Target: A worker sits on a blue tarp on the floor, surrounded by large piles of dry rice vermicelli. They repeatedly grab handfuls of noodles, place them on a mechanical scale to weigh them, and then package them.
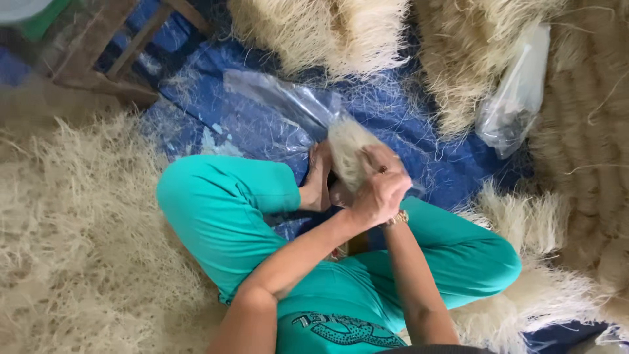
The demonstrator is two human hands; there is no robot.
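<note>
in the head view i sat cross-legged on the blue tarp in teal trousers, both hands meeting just above my crossed ankles. my right hand, the one with the gold bracelet, was curled shut around the lower end of a bundle of pale dried noodles. my left hand lay pressed against it from below and was mostly hidden behind the right, so i could not tell how its fingers were set.

the bundle rose away from my grip toward the far left, its long axis slanting up from my hands into the mouth of a clear plastic bag. that bag stretched further along the same line across the tarp, away from me. my bare foot sat just left of the bundle, touching or nearly so.

loose noodle heaps lay left of the tarp, more at the far and right edges, where a second crumpled bag rested.
</note>
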